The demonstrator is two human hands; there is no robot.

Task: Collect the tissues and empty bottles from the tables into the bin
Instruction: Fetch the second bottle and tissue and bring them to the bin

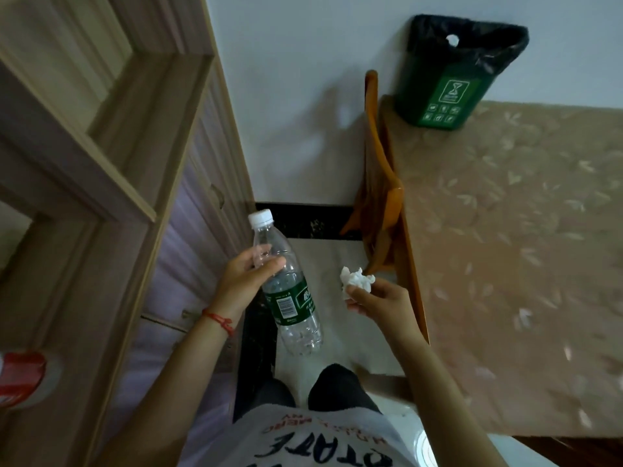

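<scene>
While the left hand (pixel 247 276) is gripping the empty bottle (pixel 286 288) by its upper body, right-hand fingers (pixel 357 293) are pinching a crumpled tissue (pixel 355 281). Bin (pixel 451 79) is sitting far right on the tabletop (pixel 505 230), well apart; a toss risks missing.

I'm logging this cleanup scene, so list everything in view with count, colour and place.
water bottle: 1, clear, white cap, green label, held in left hand
crumpled tissue: 1, white, pinched in right hand
bin: 1, green, black liner, far corner of table by the wall
table: 1, beige leaf-patterned cover, right
wooden chair: 1, orange-brown, at table's left edge
wooden cabinet: 1, light wood, left
left hand: grips bottle, red cord at wrist
right hand: holds tissue
</scene>
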